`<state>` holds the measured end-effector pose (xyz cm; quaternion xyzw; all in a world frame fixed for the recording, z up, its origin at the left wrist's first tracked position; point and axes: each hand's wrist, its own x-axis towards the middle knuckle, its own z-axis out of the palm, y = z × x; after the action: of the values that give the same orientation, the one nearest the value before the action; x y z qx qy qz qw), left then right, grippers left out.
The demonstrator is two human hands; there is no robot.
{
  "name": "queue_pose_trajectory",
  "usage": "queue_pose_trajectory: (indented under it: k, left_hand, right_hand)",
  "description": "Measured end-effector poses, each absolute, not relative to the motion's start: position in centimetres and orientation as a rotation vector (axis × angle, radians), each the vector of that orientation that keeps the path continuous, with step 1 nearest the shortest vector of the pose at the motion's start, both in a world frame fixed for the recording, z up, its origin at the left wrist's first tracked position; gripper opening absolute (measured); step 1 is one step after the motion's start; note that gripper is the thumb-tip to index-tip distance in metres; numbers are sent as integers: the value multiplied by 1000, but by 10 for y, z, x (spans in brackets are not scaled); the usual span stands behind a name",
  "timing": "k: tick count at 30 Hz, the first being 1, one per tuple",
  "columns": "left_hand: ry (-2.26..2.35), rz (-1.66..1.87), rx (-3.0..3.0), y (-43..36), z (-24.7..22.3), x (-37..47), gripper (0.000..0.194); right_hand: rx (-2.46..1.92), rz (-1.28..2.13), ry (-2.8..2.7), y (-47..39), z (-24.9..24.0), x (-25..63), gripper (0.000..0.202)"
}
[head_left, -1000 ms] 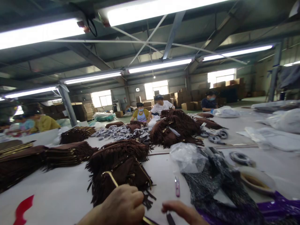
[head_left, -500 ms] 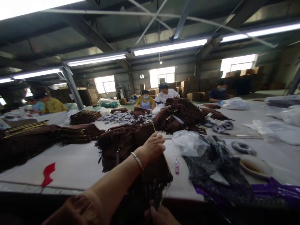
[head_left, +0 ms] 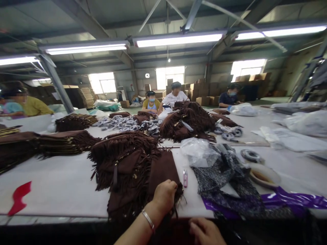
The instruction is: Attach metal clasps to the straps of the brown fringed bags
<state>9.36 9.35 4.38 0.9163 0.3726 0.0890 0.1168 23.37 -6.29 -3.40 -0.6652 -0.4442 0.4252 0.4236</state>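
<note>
A dark brown fringed bag (head_left: 163, 166) lies at the table's front edge, against other brown fringed pieces (head_left: 122, 163) with gold-coloured metal parts and a dark strap. My left hand (head_left: 165, 195), with a silver bangle on the wrist, is closed on the bag's lower right corner. Loose fringe strands hang beside its fingers. To the right, apart from the bag, my right hand (head_left: 205, 231) is low in front of the table edge. Its fingers are curled together, and what they hold, if anything, cannot be made out. Pink thread snips (head_left: 185, 178) lie just right of the bag.
Stacked brown pieces (head_left: 63, 143) and a red scrap (head_left: 20, 199) lie left. Behind are a brown fringed heap (head_left: 189, 120) and grey wrapped coils (head_left: 122, 123). Clear plastic (head_left: 199, 153), black and purple wrapping (head_left: 230, 183) and a tape roll (head_left: 264, 175) lie right. Co-workers sit beyond.
My left hand has moved down the bag's right side to its lower corner. My right hand has moved right, away from the fringe. The view has shifted right.
</note>
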Motion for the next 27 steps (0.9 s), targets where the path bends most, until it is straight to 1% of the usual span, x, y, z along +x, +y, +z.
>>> queue_pose_trajectory:
  k: [2, 5, 7, 9, 11, 12, 14, 15, 17, 19, 21, 22, 24, 26, 27]
  left_hand:
    - [1015, 242, 2788, 82, 48, 98, 20]
    - [789, 222, 3010, 56, 38, 103, 19]
    - [684, 280, 3091, 42, 25, 104, 23]
    - [598, 354, 3084, 36, 12, 100, 27]
    - [547, 456, 3005, 38, 6, 90, 25]
    - [610, 533, 2952, 43, 6, 82, 25]
    - [970, 694, 2820, 58, 13, 64, 34]
    - [1228, 736, 2725, 68, 18, 55, 40]
    - [1596, 670, 2511, 87, 28, 41, 48]
    - [1704, 539, 2371, 103, 34, 34, 53]
    - [1686, 463, 2272, 113, 36, 35, 55]
    - [1659, 453, 2224, 117, 36, 36, 54]
    - [1532, 474, 2168, 121, 38, 40, 45]
    - [1376, 515, 2194, 125, 48, 41, 34]
    - [1311, 538, 2230, 127, 55, 41, 32]
  right_hand:
    - [-1628, 1081, -976, -44, -15, 238, 45]
    - [-1571, 1242, -698, -15, 3, 240, 47]
    - [-1641, 1259, -663, 1, 5, 241, 39]
    - [-1740, 1187, -714, 11, 3, 242, 28]
    - [-1764, 1129, -759, 14, 3, 244, 18]
    - [-1764, 1116, -780, 14, 4, 245, 12]
    - [-1758, 1124, -814, 10, 7, 246, 5]
    - [-1754, 1141, -825, 7, 8, 247, 8]
    - [-1753, 1171, -829, 3, 9, 246, 14]
    - [-1757, 1193, -824, 2, 6, 245, 15]
    - [-1777, 1186, -835, 4, 0, 245, 15]
    - [-1792, 1155, -870, 5, -4, 245, 16]
    - [-1835, 1014, -1024, 6, -11, 249, 21]
    - [-1906, 753, -1233, 3, -14, 253, 24]
    - [-1948, 614, -1348, 1, -15, 255, 25]
